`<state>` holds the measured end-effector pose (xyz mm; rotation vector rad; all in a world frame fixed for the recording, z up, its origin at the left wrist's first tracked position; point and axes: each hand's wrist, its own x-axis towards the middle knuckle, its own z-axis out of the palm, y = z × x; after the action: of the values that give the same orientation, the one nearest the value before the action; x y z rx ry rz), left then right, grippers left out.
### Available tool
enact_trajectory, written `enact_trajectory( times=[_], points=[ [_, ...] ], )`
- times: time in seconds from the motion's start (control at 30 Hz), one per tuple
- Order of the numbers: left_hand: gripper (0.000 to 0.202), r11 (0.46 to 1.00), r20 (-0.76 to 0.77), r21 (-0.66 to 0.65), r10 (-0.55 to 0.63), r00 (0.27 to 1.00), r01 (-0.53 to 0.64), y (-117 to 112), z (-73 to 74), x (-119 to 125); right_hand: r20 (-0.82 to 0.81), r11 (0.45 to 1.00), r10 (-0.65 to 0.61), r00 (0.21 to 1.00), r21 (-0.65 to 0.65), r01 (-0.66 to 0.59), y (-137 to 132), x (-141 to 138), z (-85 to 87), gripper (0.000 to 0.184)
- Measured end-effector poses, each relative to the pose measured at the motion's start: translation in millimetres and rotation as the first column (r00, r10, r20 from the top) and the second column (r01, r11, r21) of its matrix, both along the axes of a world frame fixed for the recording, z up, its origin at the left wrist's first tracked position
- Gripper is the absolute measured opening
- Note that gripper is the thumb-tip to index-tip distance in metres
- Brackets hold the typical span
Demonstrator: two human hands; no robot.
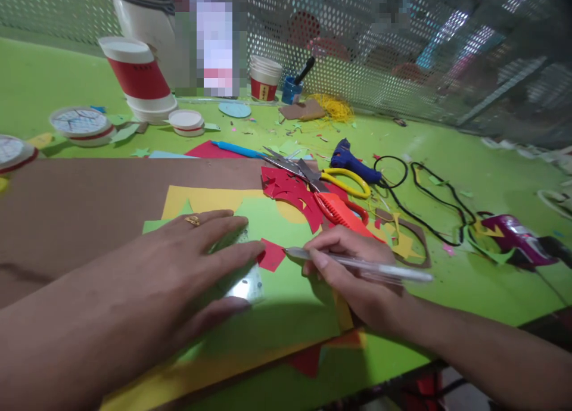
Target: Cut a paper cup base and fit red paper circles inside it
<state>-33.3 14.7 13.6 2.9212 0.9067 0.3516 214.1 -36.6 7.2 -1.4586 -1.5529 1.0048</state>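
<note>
Over the green table (pixel 379 137), my left hand (pixel 183 256) lies open, my right hand (pixel 357 249) grips a pen (pixel 397 271), and red paper (pixel 271 256) between them could skid if I press too lightly.

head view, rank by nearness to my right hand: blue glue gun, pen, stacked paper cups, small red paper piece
1. Pen: held in the right hand.
2. Small red paper piece: by the pen's tip, left of the hand.
3. Blue glue gun: beyond the hand.
4. Stacked paper cups: far back, to the left.
</note>
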Motion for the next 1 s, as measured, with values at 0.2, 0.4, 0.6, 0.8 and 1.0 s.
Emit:
enact_trajectory(
  times=[0.2,0.4,0.6,0.8,1.0],
  points=[
    [0.05,0.995,0.073,-0.002,0.096,0.993,-0.096,-7.0,9.9,8.9,0.02,1.0,0.002,1.0,0.009,-0.002,0.0,-1.1,-0.2,0.007],
    [0.053,0.999,0.003,-0.041,0.005,1.0,-0.005,-9.8,5.2,20.3,0.068,0.994,0.042,0.997,0.1,-0.049,1.5,0.0,0.7,0.006],
    [0.051,0.998,0.026,-0.07,0.003,1.0,-0.002,-6.4,0.7,19.1,0.098,0.987,0.079,0.992,0.135,-0.091,1.4,1.6,-0.3,0.006],
    [0.053,0.994,0.074,-0.108,0.025,0.997,-0.017,-0.8,5.8,11.6,0.123,0.976,0.122,0.985,0.163,-0.141,0.4,4.8,-1.5,0.006],
    [0.055,0.995,0.019,-0.087,-0.051,0.999,0.052,8.1,9.9,19.5,0.135,0.976,0.126,0.983,0.16,-0.147,-1.7,6.0,-2.9,0.009]
  ],
)
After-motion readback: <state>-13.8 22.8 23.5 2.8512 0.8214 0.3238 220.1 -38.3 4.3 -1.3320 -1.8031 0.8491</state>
